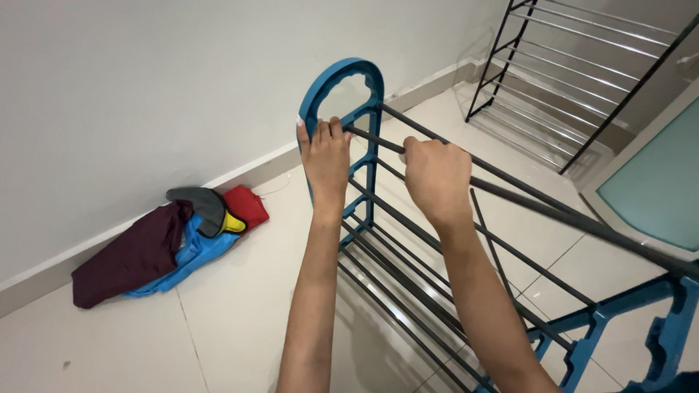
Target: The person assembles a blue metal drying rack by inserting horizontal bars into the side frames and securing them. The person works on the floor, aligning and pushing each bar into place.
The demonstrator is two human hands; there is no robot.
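Note:
A shoe rack with blue plastic end frames (341,80) and dark metal rods stands on the tiled floor in front of me. My left hand (325,154) grips the far blue end frame near its rounded top. A top rod (539,207) runs from that frame toward me, and my right hand (437,175) is closed around it close to the frame. Several lower rods lie in tiers beneath my arms. The near blue end frame (659,320) shows at the lower right.
A pile of clothes (167,244) in maroon, blue, red, grey and yellow lies on the floor by the white wall at left. A second black metal rack (561,80) stands at the back right. A frosted glass panel (655,182) is at right.

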